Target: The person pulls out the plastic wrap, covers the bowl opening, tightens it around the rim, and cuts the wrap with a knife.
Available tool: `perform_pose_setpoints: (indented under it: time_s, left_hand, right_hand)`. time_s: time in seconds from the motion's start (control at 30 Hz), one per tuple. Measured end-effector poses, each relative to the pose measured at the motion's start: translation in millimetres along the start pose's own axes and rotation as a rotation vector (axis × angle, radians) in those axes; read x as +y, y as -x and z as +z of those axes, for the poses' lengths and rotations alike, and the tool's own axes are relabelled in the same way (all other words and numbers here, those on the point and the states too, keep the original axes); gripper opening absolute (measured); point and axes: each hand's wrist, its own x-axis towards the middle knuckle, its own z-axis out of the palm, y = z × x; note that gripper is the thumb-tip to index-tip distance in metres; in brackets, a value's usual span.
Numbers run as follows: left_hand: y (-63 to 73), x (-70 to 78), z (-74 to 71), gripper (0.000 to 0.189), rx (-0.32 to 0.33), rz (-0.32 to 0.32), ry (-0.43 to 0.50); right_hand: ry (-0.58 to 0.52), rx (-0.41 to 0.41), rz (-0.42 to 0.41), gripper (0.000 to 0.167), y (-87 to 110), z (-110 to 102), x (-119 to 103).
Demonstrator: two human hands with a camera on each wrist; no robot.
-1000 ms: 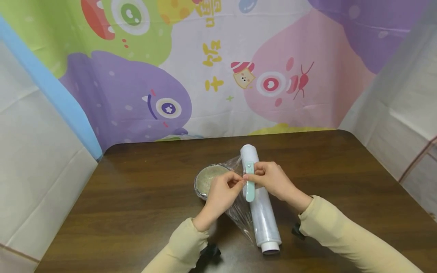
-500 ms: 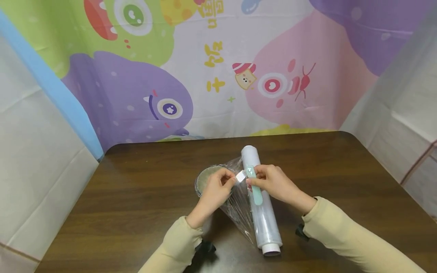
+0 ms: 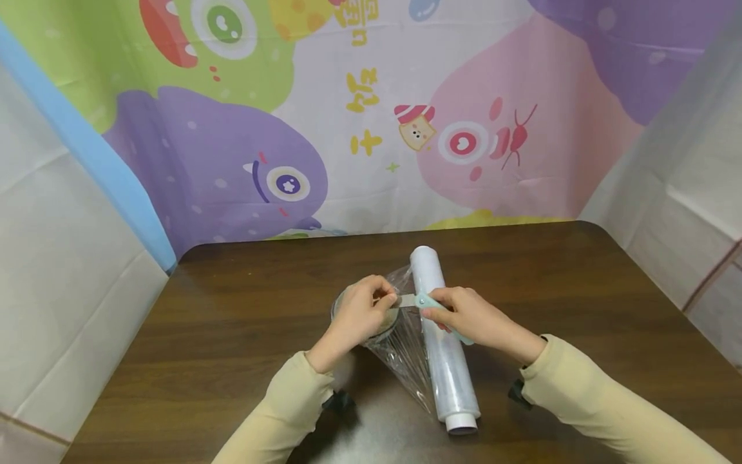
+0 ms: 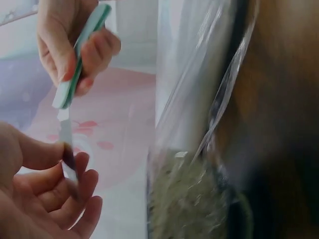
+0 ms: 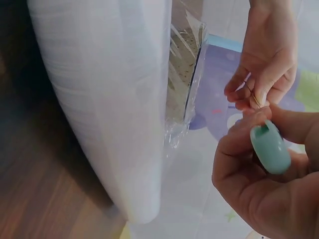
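Together, two hands (image 3: 358, 316) (image 3: 478, 319) pinch one folding knife (image 3: 425, 301) by blade (image 3: 408, 301) and handle (image 5: 271, 149), near one film roll (image 3: 454, 380) and one bowl (image 3: 387, 333).

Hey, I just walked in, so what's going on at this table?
A person is holding a small mint-green folding knife over the table. The right hand grips its handle, while the left hand pinches the blade, which is out. Below, a bowl is covered with clear film, which stretches across to the roll lying beside it. The film joins the two, not yet cut through as far as I can see.
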Motion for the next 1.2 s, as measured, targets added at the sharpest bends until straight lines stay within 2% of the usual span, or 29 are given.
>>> perform_pose_setpoints:
  time_s: [0.2, 0.37, 0.47, 0.6, 0.73, 0.9, 0.97, 1.07, 1.2]
  left_hand:
    - [-6.3, 2.6, -3.2, 0.006, -0.067, 0.055, -0.09]
    - [-10.3, 2.9, -0.3, 0.007, -0.116, 0.091, -0.12]
    - [-13.0, 4.0, 1.3, 0.007, -0.126, 0.116, -0.129]
    - [-18.6, 4.4, 2.8, 0.006, -0.127, 0.119, -0.141]
    - [-26.8, 2.7, -2.0, 0.012, -0.105, 0.073, -0.133]
    - [-33.3, -5.0, -6.1, 0.017, -0.027, -0.049, -0.107]
    - [-37.8, -8.9, -5.9, 0.015, -0.023, -0.099, -0.131]
    - [-49.1, -13.0, -5.7, 0.018, -0.076, -0.165, -0.203]
    - [-67.2, -13.7, -4.1, 0.027, -0.218, -0.233, -0.281]
  right_hand:
    - [-0.009, -0.065, 0.001, 0.018, 1.9, -0.9, 3.4]
    - [0.016, -0.087, -0.005, 0.017, 4.7, -1.3, 6.8]
    - [0.031, -0.093, -0.014, 0.016, 4.8, -1.4, 8.4]
    - [0.02, -0.095, -0.004, 0.018, 5.4, -3.0, 10.8]
    - [-0.008, -0.085, 0.041, 0.022, 3.8, -4.6, 14.9]
    - [-0.025, -0.013, 0.13, 0.024, -2.2, -8.9, 21.6]
    - [-0.027, 0.038, 0.176, 0.026, -6.2, -11.8, 24.6]
    - [-0.02, 0.103, 0.249, 0.028, -14.5, -15.3, 28.0]
    - [0.02, 0.156, 0.283, 0.027, -26.6, -14.8, 28.5]
